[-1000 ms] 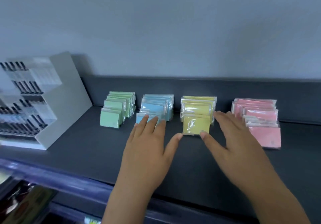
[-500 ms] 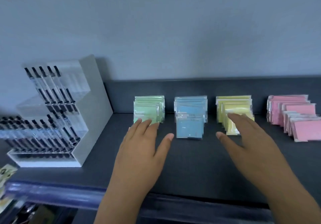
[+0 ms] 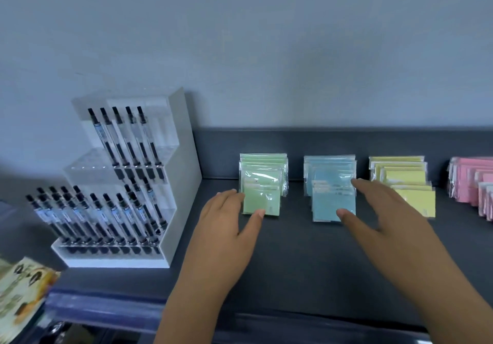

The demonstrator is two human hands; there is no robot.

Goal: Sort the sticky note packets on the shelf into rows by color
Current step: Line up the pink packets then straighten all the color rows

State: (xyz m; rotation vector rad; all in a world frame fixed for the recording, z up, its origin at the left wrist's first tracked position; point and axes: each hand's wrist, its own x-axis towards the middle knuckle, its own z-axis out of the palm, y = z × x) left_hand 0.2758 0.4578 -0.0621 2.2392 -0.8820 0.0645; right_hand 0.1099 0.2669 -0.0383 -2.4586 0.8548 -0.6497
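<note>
The green packets [image 3: 262, 199] stand just beyond the left hand [image 3: 226, 229]. Its thumb tip is at the front packet's lower edge and its straight fingers lie along the row's left side. The blue packets [image 3: 329, 202] sit just left of the right hand [image 3: 381, 218], with the yellow packets [image 3: 405, 176] just to its right. Both hands are spread flat, palms down, and hold nothing.

Stood upright in overlapped rows off back edge of dark grey shelf [image 3: 306, 263], L to R: clear-wrapped green sticky note packets [image 3: 262, 197], blue packets [image 3: 330, 202], yellow packets [image 3: 410, 183], pink packets [image 3: 472, 181].
</note>
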